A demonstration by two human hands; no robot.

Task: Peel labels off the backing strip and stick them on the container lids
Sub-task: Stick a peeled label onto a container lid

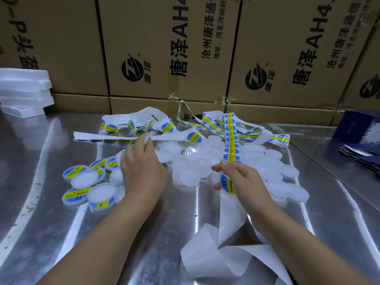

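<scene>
Head camera: A person stood at a shiny metal table [61, 233], both bare forearms stretched out over a heap of plain white lids [265, 161] spread across its middle. The left hand [141, 167] reached palm-down to the far left edge of the heap, its fingertips closed on a single white lid [147, 138], just in front of a bare length of backing paper lying flat on the table. The right hand [242, 177] pinched the label strip [231, 138] between thumb and forefinger, holding it raised above the lids. Above the pinch the strip ran away from the camera, carrying a row of blue-and-yellow round labels. Just below the thumb one label [227, 185], printed "SOLDERING", sat on the strip beside the palm. Below that, the emptied backing [230, 214] hung down and curled into loose loops on the table near the camera. More of the strip lay tangled at the far side of the table, partly over the heap.

To the left of the left hand lay a small cluster of labelled lids [75, 195], touching and overlapping one another, some showing their blue-and-yellow faces and some their plain white sides. Cardboard boxes [164, 48] printed with black characters stood stacked along the back. A stack of white foam sheets [24, 91] sat at the far left, and dark blue packets [359, 140] lay at the right edge.
</scene>
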